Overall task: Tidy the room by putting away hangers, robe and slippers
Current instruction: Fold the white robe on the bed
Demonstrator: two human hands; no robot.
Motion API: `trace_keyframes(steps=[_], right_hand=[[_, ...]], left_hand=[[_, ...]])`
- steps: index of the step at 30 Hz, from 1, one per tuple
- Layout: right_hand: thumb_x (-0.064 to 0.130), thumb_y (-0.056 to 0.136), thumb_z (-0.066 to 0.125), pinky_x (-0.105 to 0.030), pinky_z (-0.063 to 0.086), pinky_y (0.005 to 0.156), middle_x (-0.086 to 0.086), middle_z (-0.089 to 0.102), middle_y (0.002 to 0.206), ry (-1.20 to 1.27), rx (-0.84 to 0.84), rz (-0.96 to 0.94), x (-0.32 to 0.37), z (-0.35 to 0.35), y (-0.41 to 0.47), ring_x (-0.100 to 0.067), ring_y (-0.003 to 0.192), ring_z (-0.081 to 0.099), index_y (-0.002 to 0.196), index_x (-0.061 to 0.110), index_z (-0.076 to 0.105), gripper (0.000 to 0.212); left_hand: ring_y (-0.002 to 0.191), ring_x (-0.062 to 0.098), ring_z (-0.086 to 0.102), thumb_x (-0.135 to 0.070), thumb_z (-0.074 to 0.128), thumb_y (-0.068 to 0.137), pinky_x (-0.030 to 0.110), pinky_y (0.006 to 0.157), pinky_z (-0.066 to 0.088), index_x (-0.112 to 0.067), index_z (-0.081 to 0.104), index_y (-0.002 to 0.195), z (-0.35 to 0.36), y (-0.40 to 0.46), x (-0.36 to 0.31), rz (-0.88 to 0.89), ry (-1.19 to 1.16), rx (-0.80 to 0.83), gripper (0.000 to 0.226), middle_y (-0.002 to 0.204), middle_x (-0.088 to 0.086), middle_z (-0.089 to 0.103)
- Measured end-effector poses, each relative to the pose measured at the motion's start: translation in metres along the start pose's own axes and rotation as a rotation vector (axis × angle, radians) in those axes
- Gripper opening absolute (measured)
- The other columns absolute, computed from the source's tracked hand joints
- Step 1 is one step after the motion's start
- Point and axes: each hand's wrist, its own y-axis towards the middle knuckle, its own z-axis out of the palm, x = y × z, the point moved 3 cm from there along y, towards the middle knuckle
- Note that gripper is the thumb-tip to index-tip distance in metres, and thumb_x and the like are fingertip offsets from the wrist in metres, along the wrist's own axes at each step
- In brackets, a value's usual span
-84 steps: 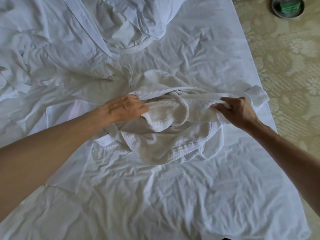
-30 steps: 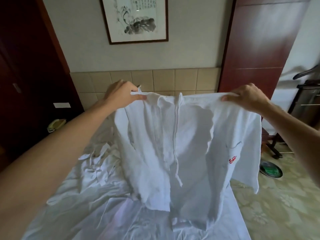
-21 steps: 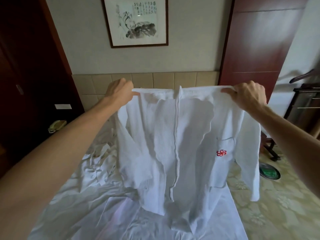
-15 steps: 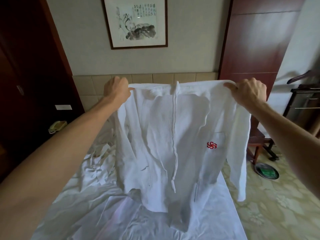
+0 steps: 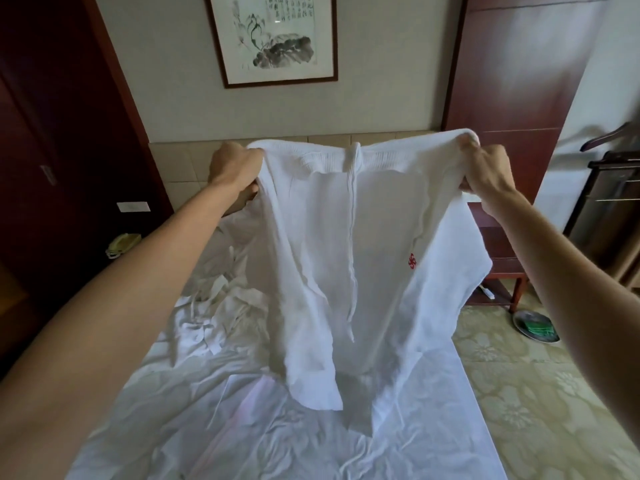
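Note:
A white waffle-weave robe [image 5: 349, 258] with a small red emblem on its chest hangs spread out in the air over the bed [image 5: 263, 434]. My left hand [image 5: 235, 168] grips its left shoulder and my right hand [image 5: 488, 171] grips its right shoulder, both at chest height. The robe's hem brushes the crumpled white sheet below. A dark wooden hanger [image 5: 613, 138] shows at the far right edge, on a dark stand. No slippers are in view.
Rumpled white bedding [image 5: 214, 306] lies heaped at the left of the bed. A red wooden stool [image 5: 498, 268] and a round dish with something green [image 5: 535, 327] stand on the patterned floor at right. A framed ink painting [image 5: 273, 36] hangs on the wall ahead.
The robe went from a bundle on the bed to hanging spread between my raised hands. In the last half second my hands pulled further apart and the right side swung, turning the emblem edge-on.

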Motion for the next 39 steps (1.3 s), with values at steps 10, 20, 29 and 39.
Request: trace_keyframes(steps=[10,20,29,39], right_hand=[[0.054,0.088,0.045,-0.037,0.048,0.055,-0.015,0.052,0.068,0.239,-0.089,-0.161,0.047,-0.010,-0.032,-0.024,0.059,0.054,0.071,0.005,0.055,0.053],[0.041,0.099,0.048,-0.023,0.029,0.043,-0.006,0.035,0.055,0.460,-0.094,-0.267,0.082,-0.035,-0.056,-0.016,0.043,0.037,0.056,0.016,0.037,0.051],[0.045,0.100,0.047,-0.025,0.026,0.043,0.003,0.036,0.045,0.439,-0.082,-0.197,0.053,-0.020,-0.053,-0.014,0.040,0.035,0.049,0.021,0.036,0.058],[0.048,0.101,0.050,-0.021,0.028,0.041,-0.006,0.034,0.057,0.335,-0.077,-0.038,-0.023,0.023,-0.037,-0.014,0.043,0.036,0.056,0.019,0.031,0.056]], left_hand=[[0.045,0.015,0.053,-0.012,0.049,0.083,0.016,0.035,0.035,-0.005,0.061,0.079,-0.019,-0.046,-0.044,0.066,-0.316,-0.044,0.014,0.071,0.010,0.063],[0.043,0.010,0.055,-0.015,0.055,0.087,0.019,0.042,0.037,-0.011,0.064,0.079,-0.036,-0.074,-0.064,0.052,-0.595,-0.054,0.013,0.058,0.000,0.061],[0.042,0.009,0.052,-0.018,0.058,0.088,0.021,0.041,0.035,-0.015,0.061,0.071,-0.012,-0.070,-0.048,0.019,-0.594,0.023,0.017,0.049,-0.005,0.056],[0.038,0.007,0.047,-0.020,0.070,0.092,0.019,0.039,0.033,-0.007,0.066,0.077,0.056,-0.050,0.019,-0.116,-0.479,0.280,0.021,0.054,0.000,0.056]])
